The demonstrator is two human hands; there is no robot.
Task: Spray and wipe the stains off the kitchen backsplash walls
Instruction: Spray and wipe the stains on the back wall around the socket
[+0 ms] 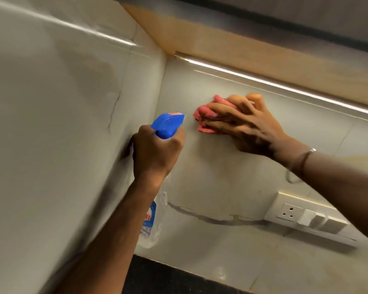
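My left hand (155, 152) grips the neck of a clear spray bottle (152, 221) with a blue trigger head (168, 124), nozzle aimed at the back wall near the corner. My right hand (249, 126) presses a bunched pink cloth (202, 117) against the pale glossy backsplash (210, 170), high up under the cabinet. Its fingers spread over the cloth and hide most of it. A grey vein-like mark (210, 218) runs along the backsplash below, and a faint yellowish smear (361, 161) shows at the right.
A white socket and switch panel (308, 215) juts from the back wall at lower right. A lit strip (274, 82) runs under the wooden cabinet (232, 49). The left side wall (57, 134) meets the back wall at the corner. A dark countertop (157, 276) lies below.
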